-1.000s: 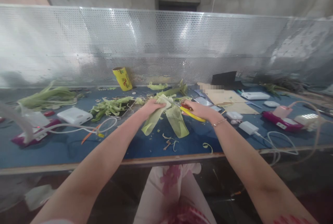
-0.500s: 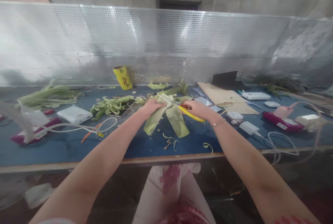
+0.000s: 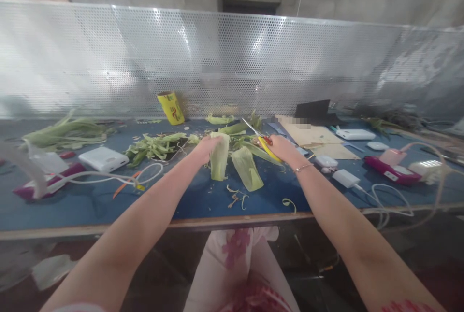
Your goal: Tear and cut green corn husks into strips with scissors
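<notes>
Pinched in my left hand [image 3: 211, 146] is a pale green corn husk [image 3: 219, 163], its wide end hanging toward the table's front. My right hand [image 3: 279, 147] is closed around the handles of yellow-and-red scissors [image 3: 266, 144], whose blades point up and to the left, apart from the husk. Between the hands, a second broad husk piece [image 3: 248, 169] lies on the blue table. More husks [image 3: 234, 128] are heaped behind my hands, and a pile of cut strips [image 3: 155, 148] sits left of my left hand. Small curled scraps [image 3: 237, 198] lie near the front edge.
A yellow canister [image 3: 171, 108] stands at the back, before a perforated metal screen [image 3: 203, 61]. On the left are a white box [image 3: 103, 159], cables and long husks [image 3: 68, 133]. Cardboard [image 3: 308, 131], a white charger [image 3: 346, 178] and a magenta power strip [image 3: 393, 169] lie right.
The scissors have come away from the husk, and their blades now tilt more upward. The husk in my left hand has swung to hang straighter, slightly to the right.
</notes>
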Available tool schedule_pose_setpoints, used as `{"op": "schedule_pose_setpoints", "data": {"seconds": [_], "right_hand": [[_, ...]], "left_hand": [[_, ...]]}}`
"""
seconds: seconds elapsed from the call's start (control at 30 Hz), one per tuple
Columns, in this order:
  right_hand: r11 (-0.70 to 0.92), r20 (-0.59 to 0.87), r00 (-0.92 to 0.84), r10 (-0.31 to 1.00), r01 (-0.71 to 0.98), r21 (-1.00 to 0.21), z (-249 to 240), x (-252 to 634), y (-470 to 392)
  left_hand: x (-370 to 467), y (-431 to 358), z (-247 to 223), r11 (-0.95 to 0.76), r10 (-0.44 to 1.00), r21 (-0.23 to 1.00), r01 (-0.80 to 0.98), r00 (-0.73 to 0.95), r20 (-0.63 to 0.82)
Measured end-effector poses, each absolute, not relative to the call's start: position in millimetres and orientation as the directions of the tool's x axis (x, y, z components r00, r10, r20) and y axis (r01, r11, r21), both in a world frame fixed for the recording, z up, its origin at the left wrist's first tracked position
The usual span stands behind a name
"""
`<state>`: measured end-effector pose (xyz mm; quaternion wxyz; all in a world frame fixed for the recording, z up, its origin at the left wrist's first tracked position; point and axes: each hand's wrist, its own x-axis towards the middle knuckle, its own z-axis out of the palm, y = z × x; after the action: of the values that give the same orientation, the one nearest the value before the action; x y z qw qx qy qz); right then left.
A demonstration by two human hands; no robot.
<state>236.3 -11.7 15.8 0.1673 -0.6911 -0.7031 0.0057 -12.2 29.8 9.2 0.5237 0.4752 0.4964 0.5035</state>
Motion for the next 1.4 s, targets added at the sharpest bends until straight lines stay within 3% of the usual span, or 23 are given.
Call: {"op": "schedule_pose_setpoints", "data": {"seconds": [0.13,0.2,0.27,0.37,0.43,0.5,0.67,0.87,1.0,1.07,1.13,1.27,1.4], "right_hand": [[0.095,0.263,0.007,0.965,0.923,-0.373,9,230,-9],[0.122,0.270,0.006,0.963,0.882,-0.455,5,224,-9],[0.146,0.271,-0.002,0.963,0.845,-0.514,0,217,-7],[0.183,0.281,-0.021,0.960,0.805,-0.564,-9,209,-1],[0.246,0.326,-0.055,0.944,0.776,-0.581,-16,205,5],[0.342,0.386,-0.126,0.914,0.751,-0.565,-23,201,11],[0.384,0.421,-0.157,0.893,0.754,-0.534,-29,193,13],[0.327,0.425,-0.074,0.902,0.760,-0.562,-15,195,4],[0.265,0.436,-0.002,0.900,0.795,-0.545,0,208,-3],[0.244,0.450,0.015,0.893,0.824,-0.512,7,216,-7],[0.245,0.467,-0.001,0.884,0.852,-0.463,12,222,-13],[0.238,0.406,-0.075,0.911,0.900,-0.366,20,230,-23],[0.247,0.372,-0.135,0.918,0.929,-0.274,22,229,-27]], "left_hand": [[-15,30,12,0.043,0.999,0.999,-0.031,-0.026,-0.044],[-16,28,13,-0.081,0.990,0.988,0.129,-0.104,0.095],[-17,26,15,-0.250,0.940,0.898,0.363,-0.131,0.315],[-15,22,17,-0.449,0.826,0.649,0.614,0.008,0.563],[-10,19,15,-0.508,0.806,0.538,0.673,0.151,0.572],[-4,18,8,-0.499,0.842,0.506,0.703,0.255,0.476],[9,21,-11,-0.463,0.883,0.528,0.712,0.316,0.347],[7,24,-7,-0.436,0.894,0.684,0.585,0.192,0.405],[2,26,1,-0.266,0.959,0.926,0.269,-0.019,0.281],[-1,27,4,-0.172,0.982,0.982,0.080,-0.071,0.177],[-4,28,8,-0.127,0.984,0.992,0.004,-0.124,0.127],[-11,27,17,-0.146,0.943,0.979,0.139,-0.278,0.181],[-19,24,23,-0.259,0.857,0.858,0.443,-0.305,0.416]]}}
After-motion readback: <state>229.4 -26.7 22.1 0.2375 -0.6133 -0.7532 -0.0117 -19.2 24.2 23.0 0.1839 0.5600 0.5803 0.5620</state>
